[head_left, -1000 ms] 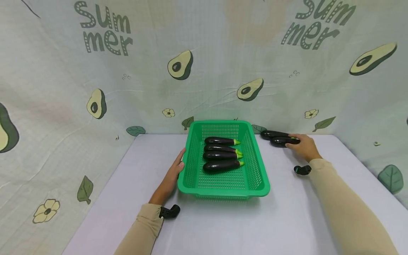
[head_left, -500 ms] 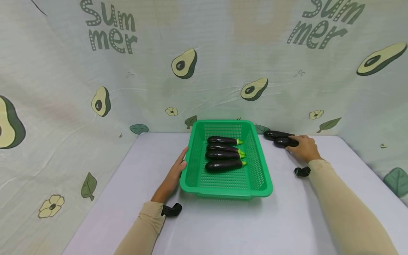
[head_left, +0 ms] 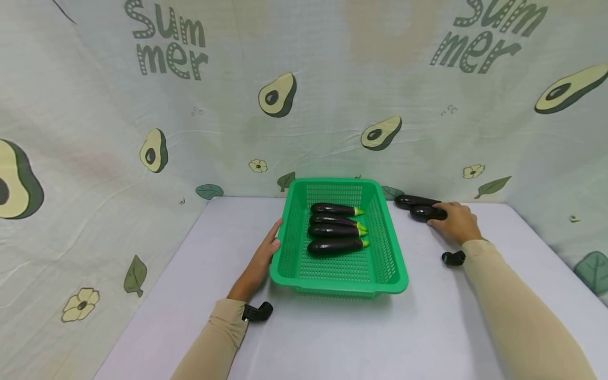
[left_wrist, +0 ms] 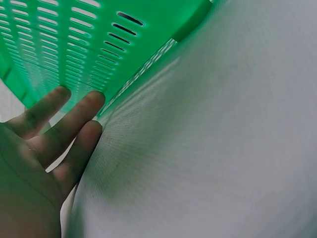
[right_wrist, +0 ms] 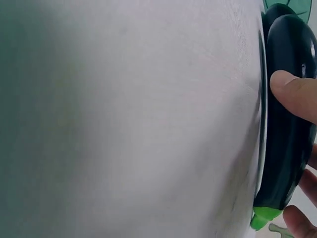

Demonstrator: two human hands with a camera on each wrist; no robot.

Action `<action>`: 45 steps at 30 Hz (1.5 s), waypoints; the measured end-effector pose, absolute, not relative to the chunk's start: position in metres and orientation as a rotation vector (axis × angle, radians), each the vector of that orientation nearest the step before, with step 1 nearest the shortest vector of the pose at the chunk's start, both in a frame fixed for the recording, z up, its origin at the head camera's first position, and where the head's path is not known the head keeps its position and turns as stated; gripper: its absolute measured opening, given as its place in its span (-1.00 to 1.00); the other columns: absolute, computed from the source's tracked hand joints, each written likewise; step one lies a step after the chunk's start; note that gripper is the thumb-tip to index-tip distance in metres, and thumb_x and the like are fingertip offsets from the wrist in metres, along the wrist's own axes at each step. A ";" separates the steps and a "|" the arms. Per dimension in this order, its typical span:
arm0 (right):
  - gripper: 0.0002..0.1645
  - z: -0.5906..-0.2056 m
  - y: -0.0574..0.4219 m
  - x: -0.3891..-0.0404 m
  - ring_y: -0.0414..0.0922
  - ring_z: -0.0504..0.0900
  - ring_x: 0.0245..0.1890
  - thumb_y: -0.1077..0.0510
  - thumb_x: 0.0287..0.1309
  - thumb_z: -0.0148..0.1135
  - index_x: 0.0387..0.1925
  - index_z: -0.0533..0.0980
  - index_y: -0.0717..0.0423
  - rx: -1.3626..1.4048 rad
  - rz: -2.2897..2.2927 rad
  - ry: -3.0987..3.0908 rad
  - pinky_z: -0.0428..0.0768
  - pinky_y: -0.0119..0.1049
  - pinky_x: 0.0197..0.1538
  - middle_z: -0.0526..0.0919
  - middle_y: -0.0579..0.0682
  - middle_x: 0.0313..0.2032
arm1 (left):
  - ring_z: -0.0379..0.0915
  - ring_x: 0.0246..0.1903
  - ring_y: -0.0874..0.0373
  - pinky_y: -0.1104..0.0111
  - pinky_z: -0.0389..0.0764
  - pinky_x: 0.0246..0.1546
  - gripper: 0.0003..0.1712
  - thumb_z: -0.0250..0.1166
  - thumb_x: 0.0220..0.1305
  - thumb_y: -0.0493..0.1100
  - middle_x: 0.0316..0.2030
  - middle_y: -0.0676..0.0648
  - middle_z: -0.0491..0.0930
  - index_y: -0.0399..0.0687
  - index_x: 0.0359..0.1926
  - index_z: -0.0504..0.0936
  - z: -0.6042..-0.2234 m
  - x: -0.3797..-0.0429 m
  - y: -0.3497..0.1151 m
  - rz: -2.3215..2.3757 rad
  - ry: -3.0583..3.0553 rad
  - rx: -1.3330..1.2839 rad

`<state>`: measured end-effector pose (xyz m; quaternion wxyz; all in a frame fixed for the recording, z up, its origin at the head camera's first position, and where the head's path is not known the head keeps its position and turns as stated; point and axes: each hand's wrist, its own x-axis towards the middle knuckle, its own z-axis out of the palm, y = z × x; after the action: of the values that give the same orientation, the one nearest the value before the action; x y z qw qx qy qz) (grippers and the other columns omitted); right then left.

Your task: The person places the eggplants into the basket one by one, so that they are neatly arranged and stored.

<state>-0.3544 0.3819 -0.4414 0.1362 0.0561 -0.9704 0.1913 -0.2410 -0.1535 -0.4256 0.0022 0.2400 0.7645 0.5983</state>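
Observation:
My right hand grips a dark, glossy eggplant on the right of the table. In the right wrist view the thumb lies across this eggplant, and fingertips show on its other side; its green stem end points down in that view. Another eggplant lies just behind it. My left hand rests its extended fingers against the left side of a green plastic basket. The left wrist view shows those fingertips at the slotted wall. Inside the basket lie several eggplants with green stems.
A white cloth covers the table. Close behind the basket hangs a pale curtain printed with avocados and leaves. A black wrist device sits at the left cuff, and another black device at the right.
The head view has shifted slightly, moving the whole scene a little to the right. The gripped eggplant has turned a bit beneath my right hand. My left hand stays at the basket.

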 end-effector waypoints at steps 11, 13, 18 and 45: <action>-0.30 -0.435 0.378 -0.350 0.52 0.31 0.17 -0.06 0.23 0.38 0.26 0.46 0.27 0.174 0.591 -2.756 0.22 0.44 0.00 0.44 0.48 0.21 | -0.30 0.52 -0.02 -0.09 -0.19 0.43 -0.32 -0.19 0.57 -0.08 0.57 -0.11 -0.14 0.03 0.62 -0.10 -0.450 -0.254 -0.155 1.919 2.415 0.752; -0.29 -0.434 0.378 -0.349 0.52 0.32 0.17 -0.10 0.26 0.35 0.27 0.46 0.26 0.171 0.598 -2.735 0.22 0.45 0.00 0.45 0.49 0.20 | -0.30 0.52 -0.04 -0.08 -0.19 0.43 -0.32 -0.19 0.57 -0.11 0.57 -0.15 -0.15 -0.04 0.61 -0.11 -0.439 -0.247 -0.154 1.909 2.405 0.750; -0.30 -0.431 0.374 -0.344 0.49 0.38 0.13 -0.12 0.29 0.32 0.27 0.47 0.26 0.186 0.627 -2.687 0.27 0.47 0.01 0.47 0.52 0.14 | -0.32 0.53 -0.10 -0.10 -0.19 0.44 -0.32 -0.20 0.56 -0.18 0.56 -0.23 -0.16 -0.19 0.60 -0.13 -0.422 -0.236 -0.152 1.874 2.403 0.752; -0.26 -0.429 0.344 -0.313 0.38 0.43 0.08 -0.08 0.31 0.32 0.33 0.42 0.31 0.100 0.823 -2.425 0.34 0.33 0.10 0.49 0.45 0.07 | -0.31 0.52 -0.12 -0.12 -0.16 0.43 -0.31 -0.22 0.57 -0.17 0.56 -0.24 -0.19 -0.19 0.60 -0.17 -0.422 -0.236 -0.152 1.874 2.384 0.735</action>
<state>-0.3131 0.3444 -0.4287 0.2852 0.0375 -0.9069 0.3079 -0.2363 -0.1519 -0.4215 0.0105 0.2357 0.7641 0.6005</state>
